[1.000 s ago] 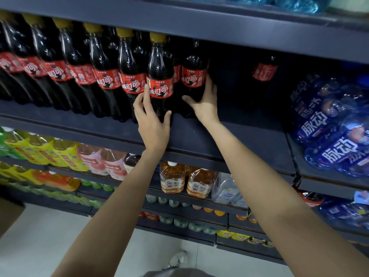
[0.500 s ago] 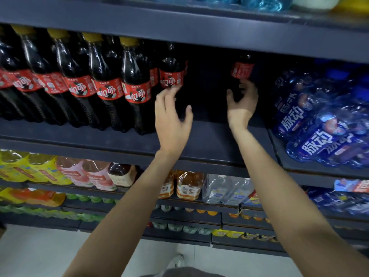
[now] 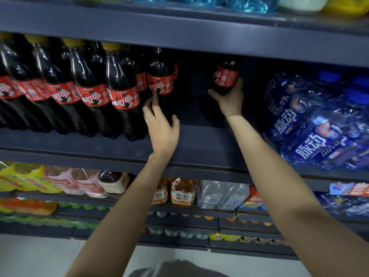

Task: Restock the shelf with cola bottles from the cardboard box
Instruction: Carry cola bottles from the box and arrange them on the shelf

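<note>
A row of dark cola bottles (image 3: 121, 90) with red labels and yellow caps fills the left part of the dark shelf (image 3: 199, 148). My right hand (image 3: 229, 98) reaches deep into the shelf and grips a lone cola bottle (image 3: 226, 75) standing at the back, right of the row. My left hand (image 3: 161, 126) is open, its fingertips touching the lower body of the rightmost bottle (image 3: 160, 82) of the row. The cardboard box is out of sight.
Blue-wrapped drink packs (image 3: 315, 124) crowd the shelf's right side. The shelf above (image 3: 179, 37) hangs low over the caps. Lower shelves hold yellow, pink, tea and water bottles (image 3: 183, 191). Bare shelf surface lies between the cola row and the blue packs.
My right hand went right and deeper, from the row's end bottle to the lone back bottle, and closed on it. My left hand shifted right off the front bottle toward the row's end.
</note>
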Tool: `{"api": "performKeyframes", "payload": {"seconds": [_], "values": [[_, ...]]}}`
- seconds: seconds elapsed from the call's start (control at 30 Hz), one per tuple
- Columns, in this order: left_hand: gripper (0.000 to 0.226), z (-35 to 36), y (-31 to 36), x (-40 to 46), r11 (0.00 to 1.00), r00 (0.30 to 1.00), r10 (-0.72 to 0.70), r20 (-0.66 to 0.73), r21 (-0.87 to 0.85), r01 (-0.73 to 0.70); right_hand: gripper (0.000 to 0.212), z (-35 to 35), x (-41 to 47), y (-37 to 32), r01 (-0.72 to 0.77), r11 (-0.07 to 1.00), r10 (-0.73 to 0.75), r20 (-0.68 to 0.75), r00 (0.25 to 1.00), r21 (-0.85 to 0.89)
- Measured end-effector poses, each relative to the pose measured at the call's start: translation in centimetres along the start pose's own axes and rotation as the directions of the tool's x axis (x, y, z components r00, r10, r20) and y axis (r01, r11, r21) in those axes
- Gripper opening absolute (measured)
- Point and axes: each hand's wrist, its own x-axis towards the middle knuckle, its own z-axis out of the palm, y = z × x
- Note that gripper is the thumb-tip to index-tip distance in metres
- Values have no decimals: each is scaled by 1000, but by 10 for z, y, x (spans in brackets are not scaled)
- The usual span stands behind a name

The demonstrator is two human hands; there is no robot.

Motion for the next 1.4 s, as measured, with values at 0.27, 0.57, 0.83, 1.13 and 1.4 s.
{"api": "performKeyframes", "payload": {"seconds": [0.27, 0.57, 0.83, 1.13, 1.4], "values": [[47, -61, -8, -29, 988, 987, 149, -68, -37, -152, 73, 18, -88, -26, 120, 971, -193, 382, 904, 208], [73, -91, -34, -16, 995, 993, -24, -119, 97, 35, 78, 54, -118, -47, 212, 969, -243, 352, 904, 124], [96, -83, -30, -11, 987, 959, -140, -245, 41, 155, 91, 57, -138, -43, 274, 951, -220, 302, 928, -147], [95, -95, -48, -6, 983, 968, -92, -232, 133, 126, 73, 67, -140, -39, 187, 980, -197, 399, 896, 65], [98, -96, -55, -4, 984, 972, -43, -230, 160, 81, 89, 82, -153, -41, 257, 966, -253, 333, 908, 32]]}}
